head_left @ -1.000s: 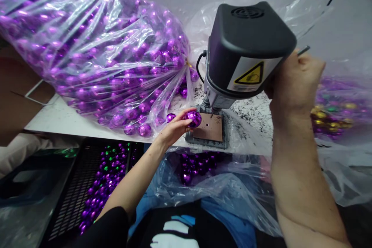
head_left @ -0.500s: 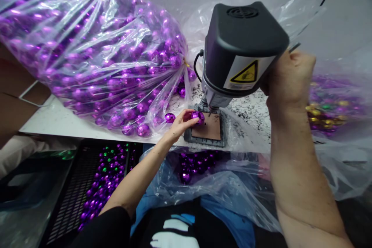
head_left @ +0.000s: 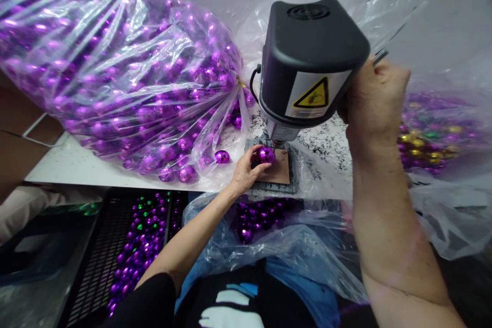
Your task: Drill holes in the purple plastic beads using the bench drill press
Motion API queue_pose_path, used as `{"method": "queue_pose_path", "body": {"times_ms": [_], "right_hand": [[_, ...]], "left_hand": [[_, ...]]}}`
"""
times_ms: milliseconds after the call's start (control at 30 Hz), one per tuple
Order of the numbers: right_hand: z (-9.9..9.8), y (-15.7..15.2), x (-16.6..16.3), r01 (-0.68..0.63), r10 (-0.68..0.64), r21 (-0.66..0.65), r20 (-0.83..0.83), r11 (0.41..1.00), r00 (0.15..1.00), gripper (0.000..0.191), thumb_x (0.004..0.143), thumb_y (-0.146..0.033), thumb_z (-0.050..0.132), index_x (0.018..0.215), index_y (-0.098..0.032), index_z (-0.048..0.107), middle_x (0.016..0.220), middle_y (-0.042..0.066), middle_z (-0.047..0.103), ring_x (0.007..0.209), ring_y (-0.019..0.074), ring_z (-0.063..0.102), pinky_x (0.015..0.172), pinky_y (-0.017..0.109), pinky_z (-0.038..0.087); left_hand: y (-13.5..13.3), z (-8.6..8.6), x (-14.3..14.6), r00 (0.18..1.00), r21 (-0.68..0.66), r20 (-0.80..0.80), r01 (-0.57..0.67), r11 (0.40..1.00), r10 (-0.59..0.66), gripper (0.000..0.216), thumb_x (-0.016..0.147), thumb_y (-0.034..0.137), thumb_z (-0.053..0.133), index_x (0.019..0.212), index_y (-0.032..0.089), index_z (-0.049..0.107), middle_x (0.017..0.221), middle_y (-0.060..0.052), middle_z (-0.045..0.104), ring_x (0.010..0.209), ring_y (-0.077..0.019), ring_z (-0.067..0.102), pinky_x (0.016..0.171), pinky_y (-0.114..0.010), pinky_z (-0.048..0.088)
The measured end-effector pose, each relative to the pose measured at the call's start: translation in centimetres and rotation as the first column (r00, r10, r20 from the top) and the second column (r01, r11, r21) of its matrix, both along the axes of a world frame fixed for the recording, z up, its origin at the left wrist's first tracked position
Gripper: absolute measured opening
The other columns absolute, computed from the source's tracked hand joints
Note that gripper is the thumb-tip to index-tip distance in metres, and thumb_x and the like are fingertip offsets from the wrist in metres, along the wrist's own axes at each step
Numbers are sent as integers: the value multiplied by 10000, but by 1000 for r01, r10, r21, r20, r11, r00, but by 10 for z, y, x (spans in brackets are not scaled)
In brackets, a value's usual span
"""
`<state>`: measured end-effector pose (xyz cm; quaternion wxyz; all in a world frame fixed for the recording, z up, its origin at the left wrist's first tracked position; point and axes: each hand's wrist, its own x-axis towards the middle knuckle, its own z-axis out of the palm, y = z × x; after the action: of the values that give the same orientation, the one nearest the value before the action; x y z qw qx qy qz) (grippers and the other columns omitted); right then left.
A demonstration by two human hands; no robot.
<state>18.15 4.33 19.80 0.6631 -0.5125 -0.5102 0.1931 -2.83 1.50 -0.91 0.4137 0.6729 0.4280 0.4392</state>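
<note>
Between the thumb and fingers of my left hand (head_left: 246,170) is a shiny purple faceted bead (head_left: 266,155), held over a brown board (head_left: 280,174) on the drill press base (head_left: 292,182). The bead is just under the nose of the drill press (head_left: 315,56), a black-topped machine with a yellow warning label; its bit is mostly hidden. My right hand (head_left: 378,97) is closed in a fist around the machine's lever (head_left: 381,56) at its right side. Another purple bead (head_left: 222,157) lies on the white table, left of my left hand.
A big clear bag of purple beads (head_left: 126,77) fills the table's left side. Dark shavings (head_left: 326,148) litter the white table (head_left: 57,164). At right is a bag of purple and gold beads (head_left: 430,143). Below are a black crate (head_left: 90,251) of beads and plastic sheeting (head_left: 277,248).
My left hand and the bead have shifted slightly right over the board, closer beneath the drill. My right hand stays on the lever. The whole view has shifted a little.
</note>
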Motion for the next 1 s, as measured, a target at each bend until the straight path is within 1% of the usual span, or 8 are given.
{"method": "queue_pose_path", "body": {"times_ms": [133, 233, 333, 500, 633, 767, 867, 1000], "right_hand": [[-2, 0, 0, -22, 22, 32, 21, 999, 1000, 616, 861, -644, 646, 613, -198, 302, 561, -59, 325, 531, 1, 391, 449, 132, 309], [-3, 1, 1, -29, 28, 29, 5, 999, 1000, 602, 861, -638, 657, 622, -195, 328, 566, -59, 323, 533, 6, 377, 449, 147, 279], [-4, 2, 1, -19, 19, 15, -19, 1000, 1000, 553, 866, -601, 667, 641, -193, 369, 570, -62, 327, 521, 13, 366, 450, 163, 293], [-2, -1, -1, -23, 23, 2, -44, 1000, 999, 549, 842, -589, 691, 658, -213, 335, 554, -77, 301, 489, 18, 359, 445, 181, 310], [-1, -2, -2, -50, 51, 14, -50, 999, 997, 559, 836, -600, 701, 656, -212, 342, 573, -64, 349, 515, 20, 383, 460, 193, 299], [-1, -2, -1, -37, 37, 15, -30, 999, 999, 559, 856, -585, 683, 642, -211, 328, 583, -56, 343, 536, 18, 364, 470, 199, 276], [0, -2, -1, -44, 45, 11, -41, 999, 998, 545, 853, -588, 688, 644, -202, 365, 587, -56, 345, 548, 19, 366, 479, 200, 267], [1, -4, -2, -31, 31, -4, -26, 1000, 999, 560, 850, -611, 688, 637, -190, 386, 585, -54, 363, 548, 18, 371, 482, 193, 272]], "left_hand": [[-1, -8, 3, 992, 200, -121, 5, 980, 20, 532, 898, 351, 779, 1358, 204, 557, 1321, -140, 693, 1225, -293, 686, 1082, -492, 554], [-7, -7, 6, 985, 340, -167, 23, 940, 37, 509, 933, 305, 733, 1385, 205, 521, 1334, -147, 666, 1268, -295, 654, 1109, -508, 535], [-15, -4, 9, 984, 414, -171, 31, 910, 45, 508, 961, 259, 681, 1421, 196, 474, 1349, -157, 643, 1280, -291, 638, 1125, -513, 518], [-19, 0, 11, 978, 411, -197, 22, 911, 65, 508, 971, 223, 646, 1435, 180, 441, 1356, -168, 629, 1277, -289, 627, 1131, -508, 503], [-15, 7, 17, 949, 357, -306, 41, 933, 75, 522, 934, 231, 668, 1410, 168, 463, 1361, -174, 628, 1285, -313, 609, 1142, -534, 478], [-14, 12, 28, 908, 271, -379, -76, 959, 179, 516, 901, 348, 758, 1339, 202, 526, 1290, -133, 673, 1205, -312, 637, 1158, -571, 434], [-16, 8, 34, 901, 279, -368, -126, 952, 228, 486, 900, 376, 779, 1290, 203, 547, 1244, -117, 697, 1175, -297, 653, 1182, -566, 402], [-17, -1, 32, 894, 342, -392, -77, 936, 217, 528, 918, 350, 765, 1355, 194, 512, 1326, -133, 677, 1275, -303, 627, 1263, -590, 279]]}}
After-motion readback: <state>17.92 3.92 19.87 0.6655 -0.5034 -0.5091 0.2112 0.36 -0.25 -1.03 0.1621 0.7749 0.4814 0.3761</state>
